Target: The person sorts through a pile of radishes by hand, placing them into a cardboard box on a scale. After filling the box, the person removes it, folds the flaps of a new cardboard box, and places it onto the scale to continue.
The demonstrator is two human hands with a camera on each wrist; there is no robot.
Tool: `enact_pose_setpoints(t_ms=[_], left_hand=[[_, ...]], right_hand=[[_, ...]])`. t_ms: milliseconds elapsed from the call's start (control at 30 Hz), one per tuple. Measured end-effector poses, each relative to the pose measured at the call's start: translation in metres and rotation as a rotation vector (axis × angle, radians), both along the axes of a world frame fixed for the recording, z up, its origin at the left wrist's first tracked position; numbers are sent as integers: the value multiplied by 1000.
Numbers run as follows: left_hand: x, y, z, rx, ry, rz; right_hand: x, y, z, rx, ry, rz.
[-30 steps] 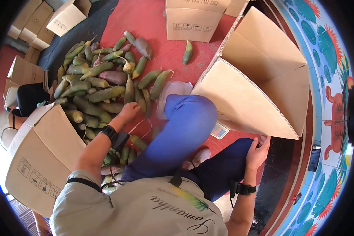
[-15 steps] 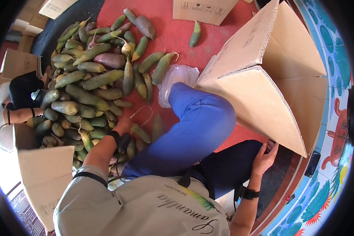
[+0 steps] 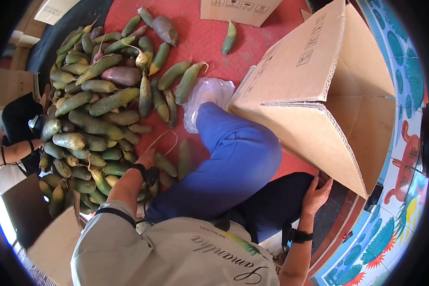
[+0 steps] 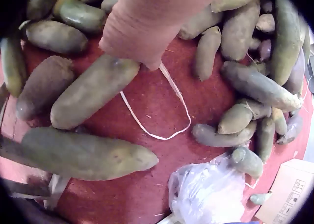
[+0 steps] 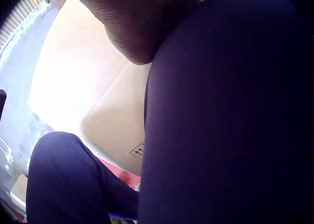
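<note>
My left hand [image 3: 147,159] is low at the near edge of a radish pile [image 3: 97,102], beside a thin white strip [image 3: 169,135]. Seen from the left wrist, the hand [image 4: 152,25] covers one end of a green radish [image 4: 93,91], and the strip [image 4: 162,137] loops out from under it. Its fingertips are hidden, so a grip cannot be made out. My right hand [image 3: 316,194] rests loosely curled at the dark-trousered knee, just below a large open carton [image 3: 310,128]. In the right wrist view only part of that hand [image 5: 142,27] shows, dark against the leg.
A crumpled clear plastic bag [image 3: 207,95] lies by the blue-trousered leg [image 3: 238,143]. Another carton [image 3: 240,10] stands at the top, with a single radish [image 3: 229,38] below it. At the left are another person's arm [image 3: 19,151] and an open carton [image 3: 57,238].
The head view has shifted. My left hand has drawn back toward me from the pile's edge. The left carton has tipped lower, and the large right carton has turned slightly. My right hand stays at the knee.
</note>
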State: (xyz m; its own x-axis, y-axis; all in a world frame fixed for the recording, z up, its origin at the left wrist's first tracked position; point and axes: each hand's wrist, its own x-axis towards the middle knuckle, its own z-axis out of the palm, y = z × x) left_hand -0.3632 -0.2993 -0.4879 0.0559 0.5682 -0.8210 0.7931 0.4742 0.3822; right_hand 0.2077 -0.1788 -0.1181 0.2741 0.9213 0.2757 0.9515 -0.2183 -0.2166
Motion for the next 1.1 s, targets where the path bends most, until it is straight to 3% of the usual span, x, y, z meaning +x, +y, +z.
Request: enact_pose_setpoints(t_ms=[200, 267, 333, 433, 533, 700, 867, 967, 1100], left_hand=[[-4, -1, -15, 38, 164, -114], [-1, 16, 1, 7, 187, -127], [26, 66, 86, -420, 293, -447], [22, 62, 92, -267, 277, -473], [49, 99, 179, -207, 254, -599], [33, 68, 124, -131, 242, -559], [40, 87, 142, 10, 174, -476], [51, 100, 162, -147, 165, -522], [50, 103, 195, -177, 53, -337]], right_hand=[[-6, 1, 3, -16, 61, -49], [-7, 2, 3, 13, 95, -28], [-9, 2, 4, -7, 97, -38], [-11, 4, 5, -12, 88, -25], [-12, 4, 7, -6, 92, -22], [-8, 1, 4, 3, 62, -16], [-12, 3, 4, 16, 99, -25], [-10, 1, 1, 32, 56, -23], [-9, 0, 1, 50, 26, -13]])
